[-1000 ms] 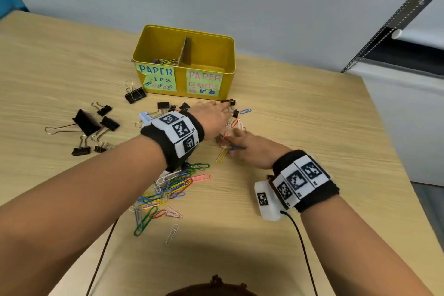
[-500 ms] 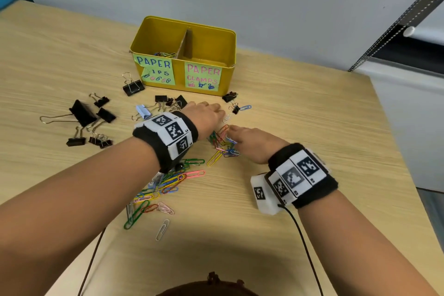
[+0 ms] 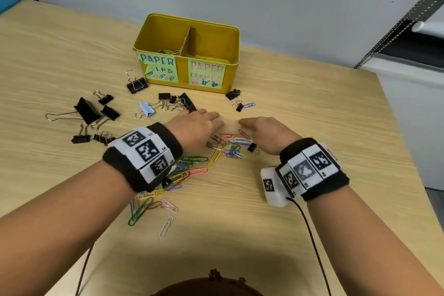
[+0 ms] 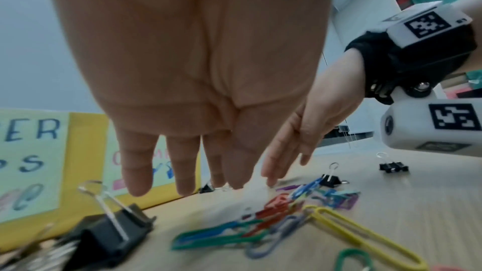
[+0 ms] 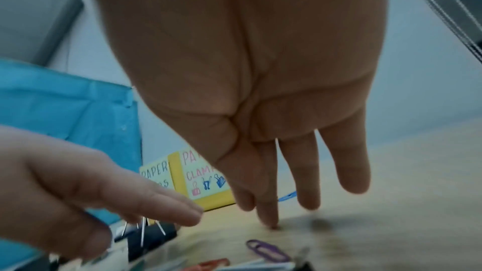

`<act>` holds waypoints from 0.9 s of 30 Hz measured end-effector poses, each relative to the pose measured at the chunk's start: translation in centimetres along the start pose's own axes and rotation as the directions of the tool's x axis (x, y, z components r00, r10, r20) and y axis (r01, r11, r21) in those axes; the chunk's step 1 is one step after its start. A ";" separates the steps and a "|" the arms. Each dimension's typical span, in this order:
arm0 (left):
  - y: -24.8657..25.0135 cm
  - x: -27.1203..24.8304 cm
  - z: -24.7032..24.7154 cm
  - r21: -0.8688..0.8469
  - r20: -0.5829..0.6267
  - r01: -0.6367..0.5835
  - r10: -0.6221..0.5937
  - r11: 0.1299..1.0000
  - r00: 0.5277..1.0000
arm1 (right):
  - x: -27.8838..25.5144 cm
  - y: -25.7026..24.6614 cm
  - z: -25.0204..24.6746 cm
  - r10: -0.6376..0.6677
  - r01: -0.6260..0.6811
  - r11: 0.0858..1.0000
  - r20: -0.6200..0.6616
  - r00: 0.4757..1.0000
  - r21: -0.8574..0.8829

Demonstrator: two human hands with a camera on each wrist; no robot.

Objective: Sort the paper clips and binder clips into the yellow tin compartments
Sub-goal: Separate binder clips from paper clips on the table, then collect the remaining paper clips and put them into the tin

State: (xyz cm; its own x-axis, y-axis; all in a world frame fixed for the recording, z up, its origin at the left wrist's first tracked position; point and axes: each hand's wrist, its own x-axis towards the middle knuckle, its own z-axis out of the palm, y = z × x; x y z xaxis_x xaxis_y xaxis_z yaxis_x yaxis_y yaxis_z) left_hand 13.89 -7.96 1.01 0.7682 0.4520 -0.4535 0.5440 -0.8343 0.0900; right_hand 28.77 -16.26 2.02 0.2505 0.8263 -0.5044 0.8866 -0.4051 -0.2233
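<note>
The yellow tin (image 3: pixel 234 38) stands at the back; its left compartment, labelled for paper clips, holds a few clips, and its right one, labelled for clamps, looks bare. Coloured paper clips (image 3: pixel 230 144) lie in a small heap between my hands, and more trail under my left wrist (image 3: pixel 182 172). Black binder clips (image 3: pixel 89 110) are scattered to the left and in front of the tin. My left hand (image 3: pixel 211 117) and right hand (image 3: pixel 247 122) hover palm down over the heap, fingers straight, holding nothing. In the right wrist view, the right fingertips (image 5: pixel 271 223) touch the table.
A pale blue binder clip (image 3: pixel 146 109) lies among the black ones. One small black binder clip (image 3: pixel 252 147) sits by my right wrist, and another (image 3: pixel 233 94) by the tin's right corner. The table's right edge (image 3: pixel 394 115) is close. A cable (image 3: pixel 312 235) trails from my right wrist.
My left hand has drawn back from the binder clip near the tin. The loose paper clips between my hands are bunched closer together. Both hands now lie flat, fingertips slightly apart.
</note>
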 end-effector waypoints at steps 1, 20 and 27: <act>0.4 0.3 0.2 -0.038 -0.010 -0.019 0.019 0.999 1.000 | 0.2 -0.2 -0.2 -0.002 0.003 1.000 -0.038 0.999 0.021; 3.7 -0.1 1.4 -0.095 0.051 -0.140 0.145 0.986 0.988 | -0.6 1.9 2.5 0.104 -0.096 0.993 -0.144 0.984 0.066; 0.7 -2.8 3.0 -0.153 -0.101 -0.138 0.124 0.979 0.987 | -1.3 1.3 2.0 0.150 -0.178 0.982 -0.314 0.937 -0.063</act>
State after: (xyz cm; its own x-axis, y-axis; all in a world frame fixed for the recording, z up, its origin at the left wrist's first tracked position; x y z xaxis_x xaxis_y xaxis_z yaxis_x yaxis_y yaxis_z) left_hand 11.09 -10.79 -0.28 0.8597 0.3749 -0.3470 0.4777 -0.8306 0.2861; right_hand 28.86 -18.66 0.70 0.4901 0.8367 -0.2445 0.8504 -0.5205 -0.0766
